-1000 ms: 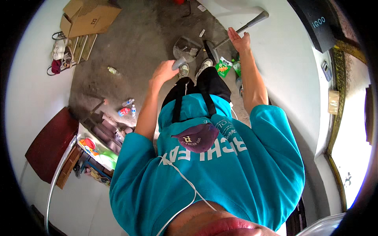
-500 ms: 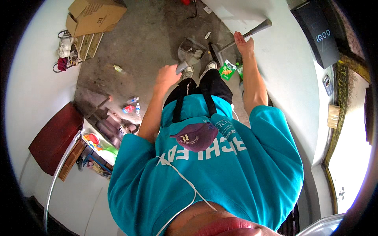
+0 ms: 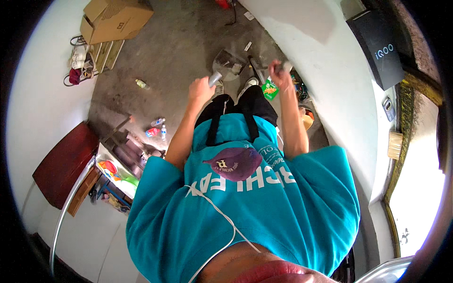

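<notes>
My left hand (image 3: 200, 91) is closed round the grey handle (image 3: 214, 79) of a long-handled dustpan. The see-through dustpan pan (image 3: 222, 59) stands on the floor beyond my shoes, with some litter visible in it. My right hand (image 3: 279, 78), somewhat blurred, is wrapped round the grey handle end of a broom. The broom's dark head (image 3: 256, 69) is down at floor level, just right of the pan. Close to the broom lies a green snack packet (image 3: 270, 89).
A cardboard box (image 3: 118, 22) stands far left, near a wooden slatted rack (image 3: 106, 55). Small bottles (image 3: 142, 84) and a red-blue packet (image 3: 152, 132) lie on the concrete floor. A white wall (image 3: 302, 52) bounds the right, with cluttered items (image 3: 300, 89) at its foot.
My right hand has gone from flat fingers against the broom handle to a closed grip near its end. It has moved left and nearer, and the broom handle now stands more upright.
</notes>
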